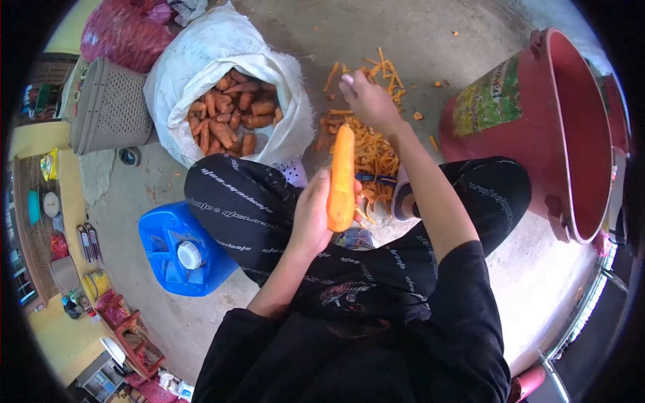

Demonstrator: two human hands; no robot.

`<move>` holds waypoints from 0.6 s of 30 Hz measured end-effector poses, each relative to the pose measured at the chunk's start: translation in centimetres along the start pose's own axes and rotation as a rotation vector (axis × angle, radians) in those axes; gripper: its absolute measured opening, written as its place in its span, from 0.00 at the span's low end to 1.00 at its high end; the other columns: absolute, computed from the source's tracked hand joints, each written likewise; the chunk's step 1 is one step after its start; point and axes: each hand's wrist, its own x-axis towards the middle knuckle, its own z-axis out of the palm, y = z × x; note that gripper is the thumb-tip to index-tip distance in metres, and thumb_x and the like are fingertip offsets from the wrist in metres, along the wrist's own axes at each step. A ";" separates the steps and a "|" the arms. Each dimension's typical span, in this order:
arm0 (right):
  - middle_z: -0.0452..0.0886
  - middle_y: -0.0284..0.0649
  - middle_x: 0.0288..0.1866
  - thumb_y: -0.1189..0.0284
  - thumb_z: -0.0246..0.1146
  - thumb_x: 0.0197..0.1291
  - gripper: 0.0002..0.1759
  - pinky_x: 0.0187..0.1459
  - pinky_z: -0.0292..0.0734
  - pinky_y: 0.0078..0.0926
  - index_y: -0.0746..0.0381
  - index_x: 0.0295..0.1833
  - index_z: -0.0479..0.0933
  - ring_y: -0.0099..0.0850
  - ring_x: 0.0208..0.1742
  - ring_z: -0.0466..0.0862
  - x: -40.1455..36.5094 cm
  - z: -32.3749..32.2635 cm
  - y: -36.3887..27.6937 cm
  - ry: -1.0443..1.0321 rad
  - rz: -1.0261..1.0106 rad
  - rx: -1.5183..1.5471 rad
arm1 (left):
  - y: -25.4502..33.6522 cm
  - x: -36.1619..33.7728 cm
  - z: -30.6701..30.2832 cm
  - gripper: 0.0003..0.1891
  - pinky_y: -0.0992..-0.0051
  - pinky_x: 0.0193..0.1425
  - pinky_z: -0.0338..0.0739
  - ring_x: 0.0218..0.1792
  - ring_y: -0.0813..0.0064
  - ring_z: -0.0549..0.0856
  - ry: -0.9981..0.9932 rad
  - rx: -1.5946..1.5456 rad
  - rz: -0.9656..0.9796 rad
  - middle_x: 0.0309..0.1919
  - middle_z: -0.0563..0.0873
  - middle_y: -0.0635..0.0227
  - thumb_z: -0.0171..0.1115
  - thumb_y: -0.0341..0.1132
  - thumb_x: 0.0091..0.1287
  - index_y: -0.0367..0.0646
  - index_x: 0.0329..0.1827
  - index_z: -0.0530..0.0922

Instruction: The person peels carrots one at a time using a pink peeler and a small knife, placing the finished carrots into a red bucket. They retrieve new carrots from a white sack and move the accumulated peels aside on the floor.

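An orange, smooth peeled carrot [341, 176] is held by my left hand [313, 209], fingers wrapped round its lower end and its narrow tip pointing away from me. Beyond that tip is my right hand [371, 102], curled closed over the floor; whatever it may hold is hidden or too small to name. A heap of orange peelings [366, 149] lies beneath and around it, between my legs. Left of the heap, an open white woven sack [201, 74] holds many unpeeled, soil-stained carrots [228, 115].
A large red bucket [510, 127] with a torn green label stands to the right. On the left are a blue jerrycan [176, 258] with a white cap and a grey perforated basket [114, 107]. A red mesh bag [127, 33] lies behind the basket.
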 end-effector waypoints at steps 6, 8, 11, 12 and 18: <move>0.62 0.29 0.17 0.61 0.51 0.70 0.14 0.17 0.75 0.25 0.58 0.37 0.61 0.20 0.12 0.67 -2.8 -7.0 -6.6 0.143 0.206 1.313 | -0.5 1.2 -0.3 0.23 0.70 0.33 0.78 0.39 0.73 0.80 0.030 -0.087 -0.035 0.40 0.79 0.64 0.41 0.51 0.75 0.41 0.58 0.70; 0.63 0.31 0.18 0.60 0.51 0.70 0.15 0.16 0.74 0.26 0.59 0.37 0.61 0.20 0.12 0.65 -5.1 -9.3 -9.7 0.135 0.285 1.482 | -0.6 1.3 -0.8 0.23 0.70 0.33 0.78 0.39 0.73 0.80 0.030 -0.115 -0.072 0.40 0.79 0.65 0.41 0.51 0.74 0.41 0.57 0.70; 0.63 0.30 0.18 0.59 0.52 0.70 0.15 0.15 0.70 0.22 0.58 0.36 0.60 0.19 0.13 0.64 -7.9 -9.6 -11.5 -0.006 0.315 1.489 | -0.7 1.3 0.0 0.21 0.71 0.30 0.78 0.38 0.73 0.79 0.027 -0.103 -0.045 0.40 0.79 0.65 0.43 0.52 0.73 0.45 0.57 0.70; 0.63 0.30 0.18 0.60 0.53 0.70 0.15 0.14 0.66 0.20 0.58 0.37 0.61 0.19 0.13 0.64 -8.3 -9.2 -11.2 -0.047 0.288 1.455 | -0.5 1.0 0.4 0.21 0.72 0.29 0.77 0.38 0.73 0.79 0.035 -0.107 -0.040 0.40 0.79 0.65 0.43 0.52 0.73 0.46 0.57 0.69; 0.63 0.30 0.18 0.60 0.53 0.70 0.14 0.13 0.65 0.20 0.58 0.37 0.61 0.17 0.13 0.64 -8.4 -7.7 -10.1 0.041 0.291 1.389 | -0.8 0.1 0.5 0.23 0.73 0.26 0.75 0.36 0.73 0.78 -0.039 -0.038 -0.044 0.36 0.76 0.67 0.43 0.53 0.73 0.46 0.60 0.68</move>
